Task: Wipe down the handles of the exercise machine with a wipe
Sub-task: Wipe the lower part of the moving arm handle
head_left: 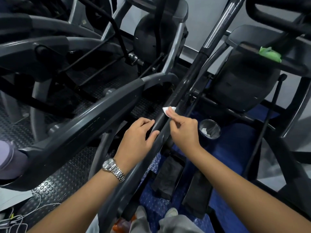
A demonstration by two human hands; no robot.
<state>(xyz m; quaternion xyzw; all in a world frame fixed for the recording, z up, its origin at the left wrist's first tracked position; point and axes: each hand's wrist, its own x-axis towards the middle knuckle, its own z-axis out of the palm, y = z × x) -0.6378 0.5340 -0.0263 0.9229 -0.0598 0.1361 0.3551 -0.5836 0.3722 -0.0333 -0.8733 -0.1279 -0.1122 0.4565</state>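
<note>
A long black handle (182,88) of the exercise machine runs diagonally from the bottom middle up to the top right. My left hand (138,133), with a silver watch on the wrist, grips the handle from the left, thumb and fingers curled round it. Just above it, my right hand (183,126) pinches a small white wipe (168,110) and holds it against the handle's right side. Most of the wipe is hidden by my fingers.
A dark bin (209,130) with white wipes inside stands on the blue studded floor to the right. A green cloth (270,53) lies on the right machine's console. Another machine's grey rail (94,118) runs along the left. Cables lie at bottom left.
</note>
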